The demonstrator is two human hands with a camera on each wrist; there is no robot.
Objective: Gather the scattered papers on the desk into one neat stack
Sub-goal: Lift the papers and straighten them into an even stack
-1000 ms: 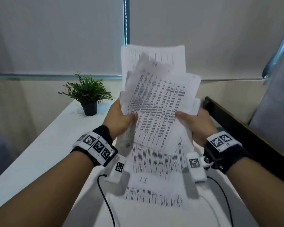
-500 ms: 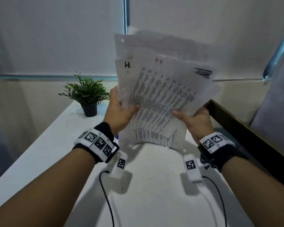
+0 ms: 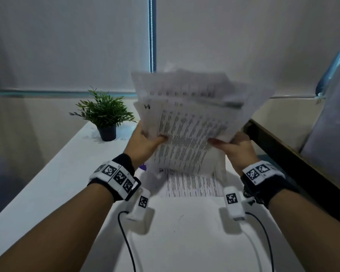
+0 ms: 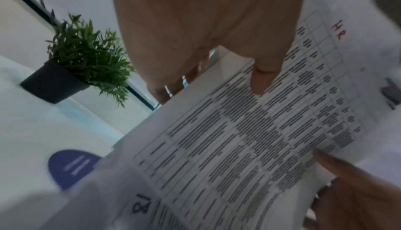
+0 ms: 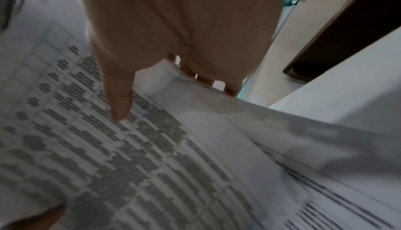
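Observation:
A loose, uneven bundle of printed papers (image 3: 190, 122) is held upright above the white desk (image 3: 47, 183), its sheets fanned and blurred. My left hand (image 3: 145, 140) grips its lower left edge, thumb on the front sheet (image 4: 249, 130), fingers behind. My right hand (image 3: 234, 148) grips the lower right edge the same way, its thumb pressed on the printed table (image 5: 86, 148). The lowest sheets (image 3: 190, 185) hang down to the desk or lie on it; I cannot tell which.
A small green plant in a black pot (image 3: 106, 118) stands at the desk's far left. A purple-and-white object (image 3: 142, 168) lies on the desk under my left wrist. A dark wooden edge (image 3: 294, 160) runs along the right side. Blinds hang behind.
The bundle was lifted off the desk and then came back down, its lower sheets now reaching the desk. Both hands kept their grip and the sheets shifted against each other.

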